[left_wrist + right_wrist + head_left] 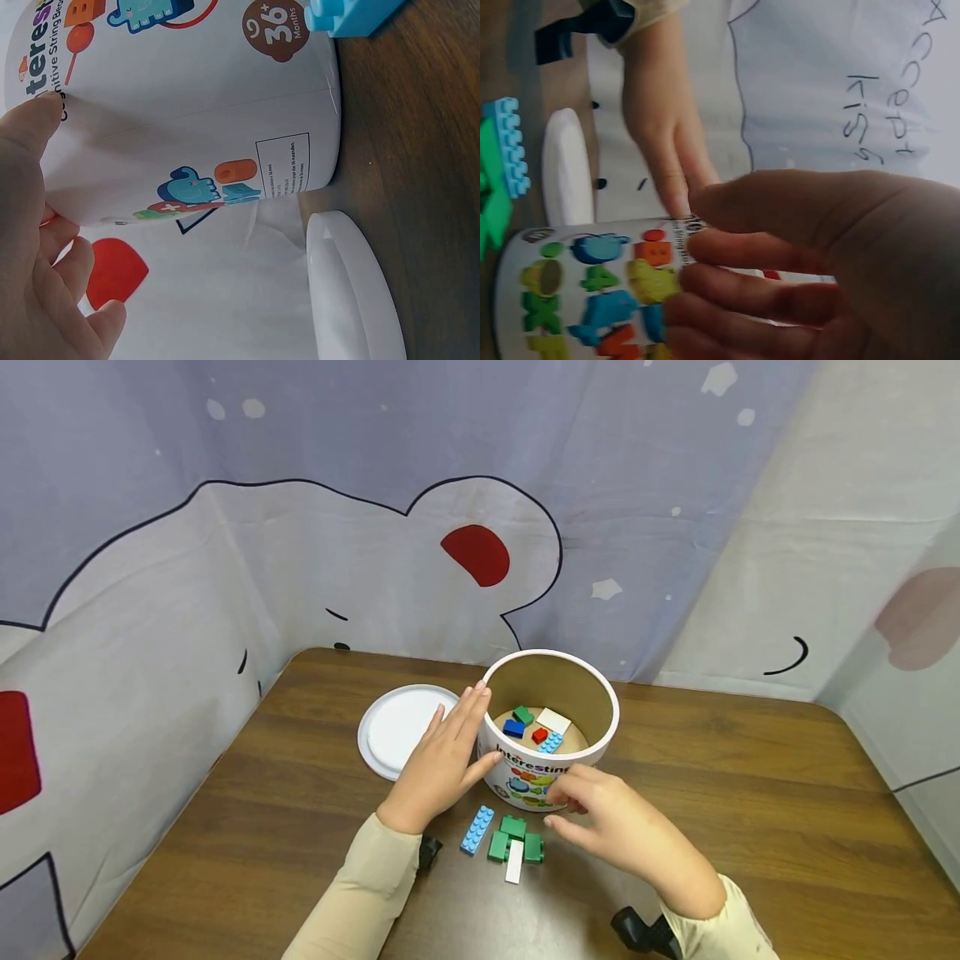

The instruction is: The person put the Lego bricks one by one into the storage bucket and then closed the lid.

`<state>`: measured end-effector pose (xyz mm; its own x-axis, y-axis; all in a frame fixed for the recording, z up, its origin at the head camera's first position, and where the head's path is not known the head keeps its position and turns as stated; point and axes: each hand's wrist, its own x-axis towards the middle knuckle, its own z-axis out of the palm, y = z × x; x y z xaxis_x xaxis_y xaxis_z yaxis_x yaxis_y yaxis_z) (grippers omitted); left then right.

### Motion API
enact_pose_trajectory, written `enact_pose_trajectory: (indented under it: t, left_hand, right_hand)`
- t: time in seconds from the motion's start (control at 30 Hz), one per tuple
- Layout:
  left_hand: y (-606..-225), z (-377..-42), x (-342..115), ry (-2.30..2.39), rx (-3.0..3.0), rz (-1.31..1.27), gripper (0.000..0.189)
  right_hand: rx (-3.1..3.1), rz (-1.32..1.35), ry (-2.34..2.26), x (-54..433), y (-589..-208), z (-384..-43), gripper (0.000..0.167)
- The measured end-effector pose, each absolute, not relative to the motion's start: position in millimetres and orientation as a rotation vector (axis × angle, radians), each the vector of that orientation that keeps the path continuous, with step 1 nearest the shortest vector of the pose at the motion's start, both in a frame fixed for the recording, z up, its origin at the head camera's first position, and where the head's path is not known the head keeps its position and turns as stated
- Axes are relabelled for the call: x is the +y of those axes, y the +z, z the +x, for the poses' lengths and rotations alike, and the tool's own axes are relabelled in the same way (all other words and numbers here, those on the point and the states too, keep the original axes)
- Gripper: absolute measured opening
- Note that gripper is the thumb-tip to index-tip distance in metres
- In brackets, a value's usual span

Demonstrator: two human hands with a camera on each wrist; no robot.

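White, probably light, the tub (517, 785) between unclenched left hand (441, 758) and empty right hand (611, 814) is best gripped by its rim (612, 718).

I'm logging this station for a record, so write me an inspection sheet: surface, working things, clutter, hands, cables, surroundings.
Surface: brown wood-grain table.
Working things: upright bucket, open, coloured bricks inside; in front, a light-blue brick, green pieces and a white piece, joints unclear; white lid beside the bucket.
Clutter: nothing seen.
Left hand: at the bucket's left side, fingers extended.
Right hand: at the bucket's front, fingers bent, no brick visible in it.
Cables: nothing seen.
Surroundings: printed fabric behind the table.
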<state>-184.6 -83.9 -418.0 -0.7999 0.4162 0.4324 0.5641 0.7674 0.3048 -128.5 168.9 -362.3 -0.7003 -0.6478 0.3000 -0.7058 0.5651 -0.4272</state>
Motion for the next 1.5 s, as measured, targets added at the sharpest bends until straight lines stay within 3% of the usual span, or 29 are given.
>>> enact_pose_trajectory:
  t: [0.33, 0.77, 1.5]
  left_hand:
    - [-418, -185, -84, -0.603, -2.629, -0.751, 0.084]
    - [-418, -185, -84, -0.599, -2.637, -0.754, 0.085]
    - [-417, -184, -84, -0.615, -2.627, -0.763, 0.085]
  right_hand:
    - [-2.937, 1.263, 0.688, 161, -392, -136, 0.020]
    - [-3.061, 1.162, 0.692, 154, -414, -138, 0.026]
    - [-2.996, 1.090, 0.592, 152, -408, -134, 0.025]
